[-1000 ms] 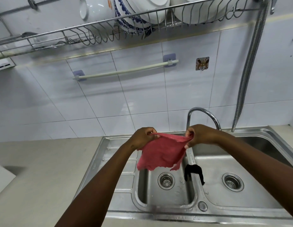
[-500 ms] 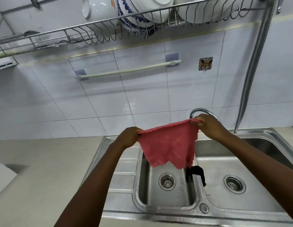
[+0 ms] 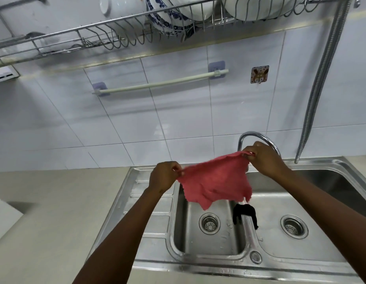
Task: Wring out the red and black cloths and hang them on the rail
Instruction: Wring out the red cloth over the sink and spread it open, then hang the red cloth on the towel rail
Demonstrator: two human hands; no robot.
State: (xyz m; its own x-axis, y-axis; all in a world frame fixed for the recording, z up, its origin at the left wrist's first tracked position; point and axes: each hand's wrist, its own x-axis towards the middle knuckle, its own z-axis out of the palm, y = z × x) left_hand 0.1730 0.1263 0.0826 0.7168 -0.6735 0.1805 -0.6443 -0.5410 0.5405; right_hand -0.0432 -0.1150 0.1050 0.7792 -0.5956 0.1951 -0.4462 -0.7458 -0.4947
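Red cloth (image 3: 216,179): spread open in the air above the left basin of the sink, held by its two upper corners; top edge sags slightly between the hands, lower edge hangs ragged and loose.
Left hand (image 3: 164,177): fingers pinched closed on the cloth's left upper corner, positioned over the draining board.
Right hand (image 3: 264,158): fingers pinched closed on the right upper corner, held higher than the left, just in front of the tap.
Black cloth (image 3: 244,214): draped over the divider between the two basins, one end hanging into each side (small and crumpled; detail hard to read).
Rail (image 3: 159,85): pale bar fixed to the tiled wall on two lilac mounts, tilted up to the right in this view; bare, well above the hands.
Sink (image 3: 219,261): stainless steel, double basin, a drain strainer in each; ribbed draining board on the left.
Tap (image 3: 253,135): curved chrome spout behind the right hand.
Hose (image 3: 319,78): corrugated metal, running down the wall at right.
Dish rack (image 3: 108,35): wire shelf above the rail, holding white bowls and a blue-patterned dish.
Hook (image 3: 259,74): small patterned adhesive square, right of the rail.
Counter (image 3: 45,201): beige, left of the sink.
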